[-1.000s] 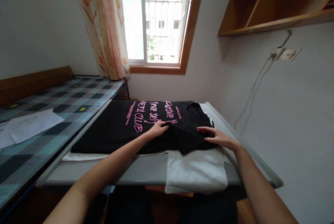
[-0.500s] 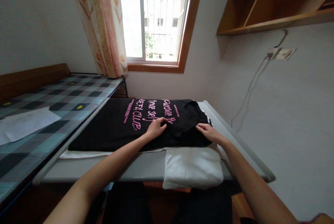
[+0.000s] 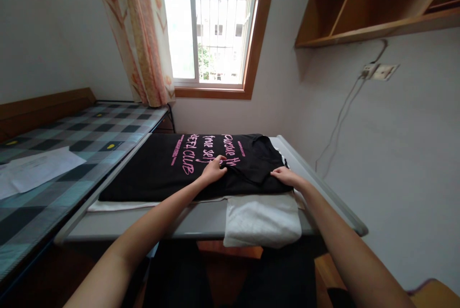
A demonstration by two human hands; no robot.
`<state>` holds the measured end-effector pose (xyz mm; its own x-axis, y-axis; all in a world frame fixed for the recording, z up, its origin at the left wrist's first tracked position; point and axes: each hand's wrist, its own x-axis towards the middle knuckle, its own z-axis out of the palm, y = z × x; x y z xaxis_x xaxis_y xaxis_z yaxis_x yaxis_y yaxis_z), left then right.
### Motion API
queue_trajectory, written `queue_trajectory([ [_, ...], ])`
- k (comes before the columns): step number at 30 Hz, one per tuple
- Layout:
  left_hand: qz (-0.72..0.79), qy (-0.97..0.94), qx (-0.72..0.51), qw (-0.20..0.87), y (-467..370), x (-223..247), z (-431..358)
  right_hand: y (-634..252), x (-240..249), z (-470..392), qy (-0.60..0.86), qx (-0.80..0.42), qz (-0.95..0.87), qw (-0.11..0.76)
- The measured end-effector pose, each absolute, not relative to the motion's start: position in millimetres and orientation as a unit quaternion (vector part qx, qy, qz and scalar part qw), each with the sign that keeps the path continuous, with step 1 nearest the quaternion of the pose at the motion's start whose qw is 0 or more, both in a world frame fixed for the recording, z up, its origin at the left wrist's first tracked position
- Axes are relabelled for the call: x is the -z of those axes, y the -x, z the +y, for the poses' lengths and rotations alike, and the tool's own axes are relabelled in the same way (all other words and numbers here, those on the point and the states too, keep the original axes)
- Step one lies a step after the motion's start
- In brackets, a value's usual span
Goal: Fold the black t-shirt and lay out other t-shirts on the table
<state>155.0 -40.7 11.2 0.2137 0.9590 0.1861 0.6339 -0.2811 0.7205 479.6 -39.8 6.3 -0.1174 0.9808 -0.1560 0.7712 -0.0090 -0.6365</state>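
A black T-shirt [image 3: 154, 169] with pink lettering lies across the grey table, its neck end to the right. My left hand [image 3: 214, 169] pinches the near sleeve part of the shirt beside the lettering. On the right, my right hand [image 3: 283, 175] grips the same folded-over black fabric near the shoulder. The fabric between both hands lies over the shirt's front. Beneath the shirt, white cloth [image 3: 264, 219] shows along the near side, and a piece of it hangs over the table's front edge.
The grey table [image 3: 143, 226] has a raised rim. To the left stands a bed with a checked cover [image 3: 118, 131] and white papers [image 3: 46, 169]. Behind are a curtain [image 3: 143, 35] and window. A wooden shelf [image 3: 377, 28] and socket with cords [image 3: 381, 71] are on the right wall.
My left hand has shifted slightly left and up with the fabric, and the black cloth between the hands looks more stretched. The view has moved a little.
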Motion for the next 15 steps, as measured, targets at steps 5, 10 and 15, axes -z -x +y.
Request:
queue_trajectory([
  [5, 0.531, -0.748, -0.334, 0.216, -156, -7, -55, -472, -22, -63, 0.581, -0.217, -0.748, 0.237],
  [10, 0.477, -0.785, -0.376, 0.12, -156, -3, -71, -449, -34, -61, 0.505, -0.163, -0.81, 0.251],
  [15, 0.387, -0.858, -0.338, 0.008, -153, -4, -87, -432, -31, -35, 0.668, -0.108, -0.706, 0.21],
])
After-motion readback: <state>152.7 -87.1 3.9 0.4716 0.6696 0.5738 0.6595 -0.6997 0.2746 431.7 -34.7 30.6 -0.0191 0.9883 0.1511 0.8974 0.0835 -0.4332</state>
